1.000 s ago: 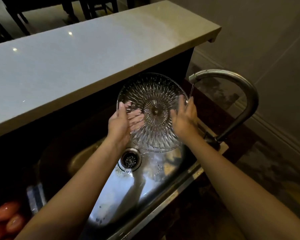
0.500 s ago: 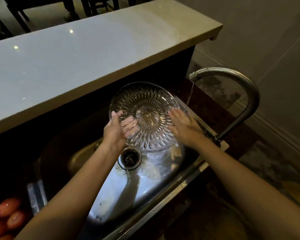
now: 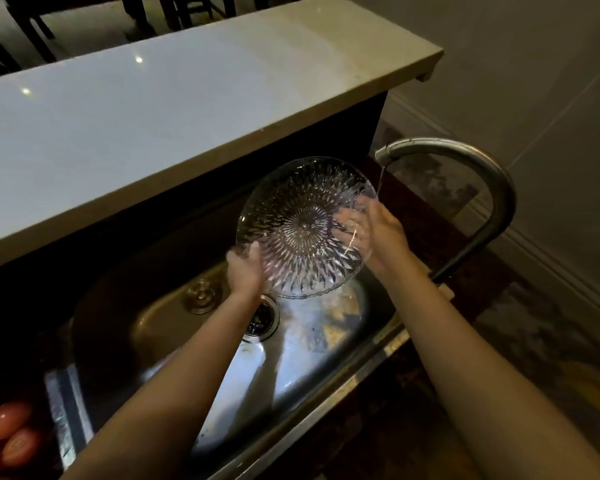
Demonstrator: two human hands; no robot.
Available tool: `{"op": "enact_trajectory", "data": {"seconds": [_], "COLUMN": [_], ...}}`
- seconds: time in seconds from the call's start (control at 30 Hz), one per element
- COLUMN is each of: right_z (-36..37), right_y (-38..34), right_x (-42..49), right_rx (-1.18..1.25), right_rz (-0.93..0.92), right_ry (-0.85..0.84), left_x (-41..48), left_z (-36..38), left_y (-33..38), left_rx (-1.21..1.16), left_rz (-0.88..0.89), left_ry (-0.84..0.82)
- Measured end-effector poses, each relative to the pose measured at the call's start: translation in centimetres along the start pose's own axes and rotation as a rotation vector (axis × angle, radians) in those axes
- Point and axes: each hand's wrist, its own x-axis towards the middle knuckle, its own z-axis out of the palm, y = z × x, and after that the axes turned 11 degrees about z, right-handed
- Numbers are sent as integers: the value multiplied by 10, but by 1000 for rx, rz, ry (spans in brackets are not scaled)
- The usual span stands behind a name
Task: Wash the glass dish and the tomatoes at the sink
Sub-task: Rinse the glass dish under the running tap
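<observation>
A round cut-glass dish is held tilted on edge above the steel sink. My left hand grips its lower left rim. My right hand holds the right rim, its fingers showing blurred through the glass. A thin stream of water falls from the curved tap just beside the dish's upper right edge. Red tomatoes lie at the bottom left, beside the sink.
A pale raised counter overhangs the back of the sink. The drain sits below my left wrist, an overflow fitting to its left. Dark countertop surrounds the basin; chair legs stand beyond the counter.
Both hands shifted the dish up and right toward the running water. My left hand slid to the lower rim, and my right fingers went behind the glass.
</observation>
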Motion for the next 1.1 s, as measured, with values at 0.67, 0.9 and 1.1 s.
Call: {"op": "enact_trajectory", "data": {"seconds": [0.67,0.9,1.1], "right_z": [-32,-21,-17], "right_y": [-12,-22,-6], "right_x": [-34,-30,-32], "right_rx": [241,154,103], "right_rz": [-11,-60,81], "right_ry": [177,238,141], "left_x": [28,-50,-45], "left_z": [81,60,109], "left_y": [62,10,62], "left_rx": [913,766,757], "left_rz": [992,923,1123], "left_ry": [-521,-743,-664]}}
